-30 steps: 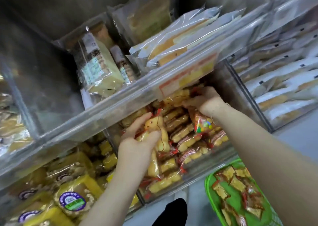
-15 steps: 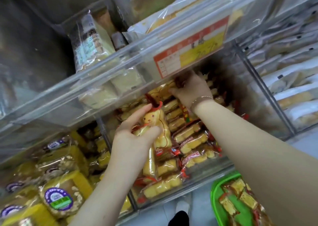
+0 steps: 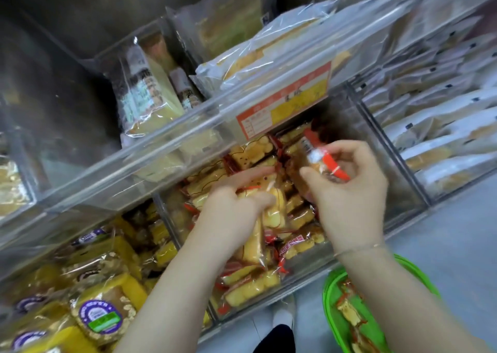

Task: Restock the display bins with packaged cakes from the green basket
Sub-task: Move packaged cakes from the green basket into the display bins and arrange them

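Head view, looking down into clear display bins. Right hand (image 3: pixel 352 191) raised over the middle bin (image 3: pixel 349 261), fingers and thumb curled in a pinching grip round a small packaged cake (image 3: pixel 322 162) with a red-and-white wrapper, held clear of the stock below. Left hand (image 3: pixel 231 210) lower and to the left, fingers stretched almost straight over the heap, thumb closed against a yellow bear-shaped cake (image 3: pixel 274 207) in clear film, so gripping that pack. Thin bracelet (image 3: pixel 357 249) on the right wrist.

Middle bin well filled with stacked yellow cakes (image 3: pixel 250 288) in red-trimmed wrappers, reaching up to its front wall. Orange and yellow price label (image 3: pixel 282 105) fixed to the clear front of the shelf above. Upper bin holding pale cake slices (image 3: pixel 150 94) in clear bags. Bin at lower left holding round yellow cakes (image 3: pixel 102 315) with purple and green stickers. Bins at right holding rows of white-wrapped packs (image 3: pixel 443 105).

Green basket (image 3: pixel 329 291) at bottom right, on or near the floor, partly hidden behind the right forearm, with several packaged cakes (image 3: pixel 349 309) lying inside. Dark shoe tip (image 3: pixel 274 339) at the bottom edge.
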A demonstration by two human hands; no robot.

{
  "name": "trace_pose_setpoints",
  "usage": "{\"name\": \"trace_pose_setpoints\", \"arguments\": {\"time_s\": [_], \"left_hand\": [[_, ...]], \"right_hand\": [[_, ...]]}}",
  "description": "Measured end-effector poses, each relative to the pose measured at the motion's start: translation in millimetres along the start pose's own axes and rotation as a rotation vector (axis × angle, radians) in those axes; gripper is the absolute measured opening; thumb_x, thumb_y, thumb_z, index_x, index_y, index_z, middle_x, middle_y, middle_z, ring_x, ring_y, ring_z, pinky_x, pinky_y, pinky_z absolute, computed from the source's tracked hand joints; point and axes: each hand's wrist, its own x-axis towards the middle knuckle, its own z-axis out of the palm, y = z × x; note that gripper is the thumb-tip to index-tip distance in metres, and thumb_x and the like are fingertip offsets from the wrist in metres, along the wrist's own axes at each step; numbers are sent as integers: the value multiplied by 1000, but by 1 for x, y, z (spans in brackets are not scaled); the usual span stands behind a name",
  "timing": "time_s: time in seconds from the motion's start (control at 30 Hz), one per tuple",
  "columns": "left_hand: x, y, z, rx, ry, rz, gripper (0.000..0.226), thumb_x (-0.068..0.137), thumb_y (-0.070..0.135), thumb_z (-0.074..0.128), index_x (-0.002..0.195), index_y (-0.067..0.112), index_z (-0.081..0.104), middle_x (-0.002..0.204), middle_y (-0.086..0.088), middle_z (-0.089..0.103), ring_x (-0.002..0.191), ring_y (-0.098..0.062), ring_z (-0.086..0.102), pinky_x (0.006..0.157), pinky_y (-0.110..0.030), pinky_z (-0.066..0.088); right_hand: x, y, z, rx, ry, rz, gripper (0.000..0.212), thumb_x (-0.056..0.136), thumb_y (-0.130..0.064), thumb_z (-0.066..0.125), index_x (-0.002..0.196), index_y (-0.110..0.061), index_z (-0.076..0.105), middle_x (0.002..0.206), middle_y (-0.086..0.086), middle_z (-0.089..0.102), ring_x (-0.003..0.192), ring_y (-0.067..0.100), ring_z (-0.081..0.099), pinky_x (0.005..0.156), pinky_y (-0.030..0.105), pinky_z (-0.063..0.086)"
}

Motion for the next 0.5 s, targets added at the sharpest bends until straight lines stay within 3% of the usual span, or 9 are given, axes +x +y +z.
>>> {"name": "trace_pose_setpoints", "arguments": {"time_s": [0.07, 0.1, 0.17, 0.2, 0.27, 0.33, 0.4, 0.5], "left_hand": [[10, 6, 1, -57, -149, -68, 32, 97, 24, 52, 128, 28, 60, 129, -6, 61, 112, -4, 60, 83, -21, 48], [15, -4, -4, -64, -231, 17, 39, 103, 22, 37, 140, 11, 46, 146, -14, 44, 131, -15, 45, 90, -20, 38], [23, -3, -12, -28, -58, 29, 47, 105, 22, 20, 145, -3, 24, 156, -17, 22, 142, -23, 25, 84, -19, 32], [24, -6, -12, -46, -16, 28, 47, 105, 22, 21, 146, -2, 22, 156, -15, 23, 141, -24, 26, 88, -18, 31], [9, -16, -14, -36, -89, 60, 39, 102, 25, 38, 139, 15, 41, 147, -4, 40, 131, -18, 42, 97, -22, 34], [3, -5, -18, -53, -205, -44, 23, 84, 35, 66, 107, 35, 68, 121, 8, 65, 106, -8, 62, 89, -26, 46], [0, -1, -18, -87, -118, -86, 18, 74, 43, 73, 92, 47, 73, 97, 15, 73, 88, -5, 70, 81, -27, 52], [-10, 1, -23, 5, -103, 32, 16, 74, 50, 69, 88, 57, 69, 96, 23, 71, 88, 4, 66, 82, -22, 50]], "right_hand": [[-15, -1, 8, -90, -58, -167, 35, 71, -4, 76, 81, -30, 55, 89, -7, 57, 82, 0, 56, 75, 11, 44], [-19, -1, 10, -121, -85, -232, 29, 72, -5, 76, 81, -26, 58, 89, -6, 55, 85, 0, 54, 77, 8, 41], [-23, -2, 9, -124, -167, -297, 15, 75, -7, 73, 82, -17, 66, 91, -4, 56, 89, 2, 56, 81, 8, 40], [-24, -3, 7, -91, -206, -303, 11, 77, -7, 67, 85, -15, 68, 91, -3, 59, 91, 5, 58, 82, 10, 41], [-23, -6, 0, 34, -267, -254, 20, 79, -3, 55, 87, -14, 69, 89, -5, 67, 91, 8, 63, 80, 13, 47], [-18, -10, -7, 180, -303, -141, 27, 80, 9, 51, 86, -12, 67, 84, -1, 72, 88, 11, 68, 77, 19, 53], [-8, -15, -14, 272, -272, -22, 29, 80, 14, 54, 86, -12, 64, 82, 4, 73, 86, 15, 70, 77, 26, 56], [15, -15, -23, 87, -173, 98, 35, 78, 4, 65, 98, -24, 64, 95, -3, 69, 91, 12, 66, 81, 32, 56]]}}
